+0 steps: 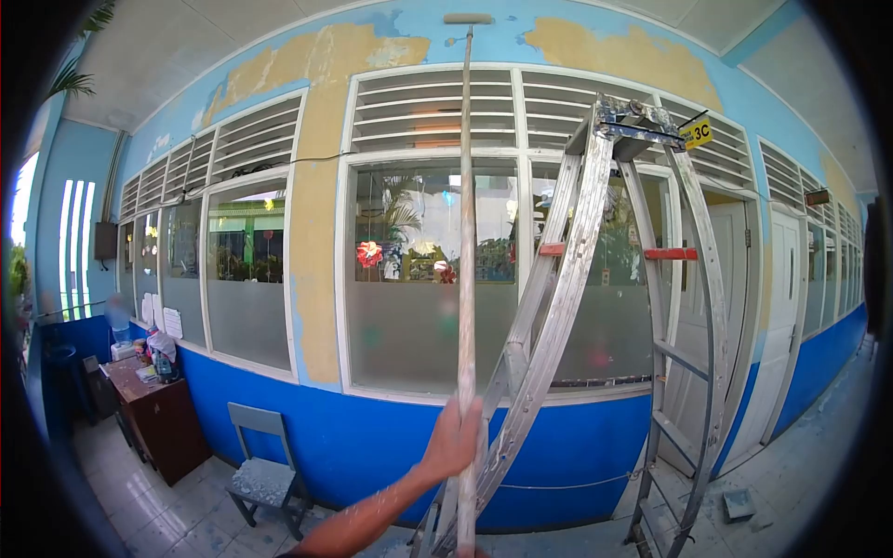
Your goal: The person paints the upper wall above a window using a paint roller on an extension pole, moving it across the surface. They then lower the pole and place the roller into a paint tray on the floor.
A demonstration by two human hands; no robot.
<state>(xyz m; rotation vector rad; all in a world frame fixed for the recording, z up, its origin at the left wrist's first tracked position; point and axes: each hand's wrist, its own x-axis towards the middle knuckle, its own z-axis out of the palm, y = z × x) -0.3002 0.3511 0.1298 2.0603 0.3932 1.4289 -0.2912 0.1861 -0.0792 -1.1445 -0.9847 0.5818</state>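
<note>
My left hand (450, 441) is wrapped round a long wooden pole (467, 242), its forearm reaching in from the bottom edge. The pole stands nearly upright in front of the window. At its far top end a paint roller (468, 19) meets the upper wall, just under the ceiling. Around the roller, the wall shows light blue paint with bare tan patches (614, 56). I do not see my right hand; the pole's lower end runs out at the bottom edge.
An aluminium stepladder (558, 307) stands open close on the right, its top tagged yellow. Left are a grey chair (265, 479) and a brown cabinet (158, 418) with items on top. A small square container (739, 505) sits on the spattered floor. A cable crosses the wall.
</note>
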